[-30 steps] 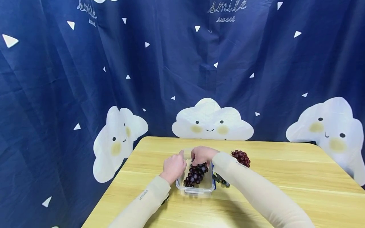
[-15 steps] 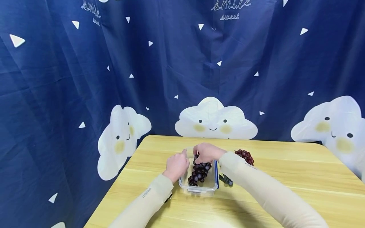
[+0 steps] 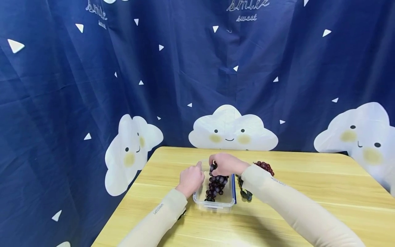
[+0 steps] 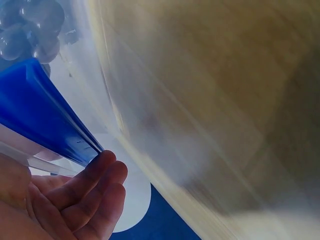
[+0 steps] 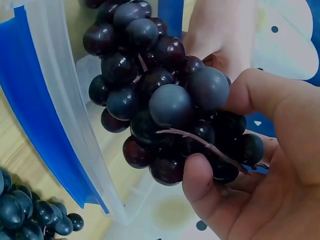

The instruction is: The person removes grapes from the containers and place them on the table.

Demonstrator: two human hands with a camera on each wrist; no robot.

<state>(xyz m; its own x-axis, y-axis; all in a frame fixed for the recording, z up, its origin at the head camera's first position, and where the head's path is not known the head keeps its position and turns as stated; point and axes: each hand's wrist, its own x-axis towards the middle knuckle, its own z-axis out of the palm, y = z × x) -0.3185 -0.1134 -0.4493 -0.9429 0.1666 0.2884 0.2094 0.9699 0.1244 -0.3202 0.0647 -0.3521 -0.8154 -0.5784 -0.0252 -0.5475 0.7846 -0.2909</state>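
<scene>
A clear plastic food container [image 3: 214, 204] with blue side flaps stands on the table. My left hand [image 3: 189, 180] holds its left side; in the left wrist view the fingers curl at a blue flap [image 4: 40, 110] and the wall. My right hand [image 3: 227, 165] grips the far end of a bunch of dark purple grapes [image 3: 217, 188]. The bunch hangs inside the container, its near end low by the front wall. In the right wrist view, thumb and fingers [image 5: 197, 182] pinch the grapes close to a thin stem.
Another bunch of dark grapes [image 3: 246, 195] lies right of the container, partly behind the right sleeve. Farther back on the wooden table [image 3: 308, 178] is a bunch of red grapes [image 3: 265, 167]. A blue curtain [image 3: 172, 68] with cloud prints hangs behind.
My right hand has risen a little, raising the far end of the grape bunch. My left hand keeps its place on the container. The head view has shifted slightly.
</scene>
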